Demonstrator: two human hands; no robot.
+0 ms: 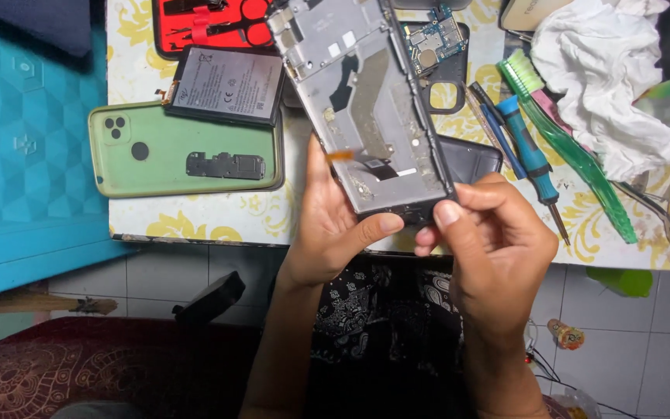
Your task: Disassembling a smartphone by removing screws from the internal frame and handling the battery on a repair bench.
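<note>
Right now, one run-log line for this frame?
left hand: gripping phone frame | right hand: pinching frame's bottom edge | battery, green case: on table

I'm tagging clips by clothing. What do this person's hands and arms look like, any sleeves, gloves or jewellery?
Both are bare: the left hand and right hand wear no gloves, and no rings or watch show. No sleeves cover the forearms down to the frame edge. Fingernails are short and unpainted.

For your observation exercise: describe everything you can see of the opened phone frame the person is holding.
The phone frame is a grey metal mid-frame with a dark rim, stripped of its back cover, showing cut-outs, silvery shielding and a small orange flex tab. It tilts over the table edge, lower end toward the person. The left hand supports it from beneath; the right hand pinches its bottom edge.
</note>
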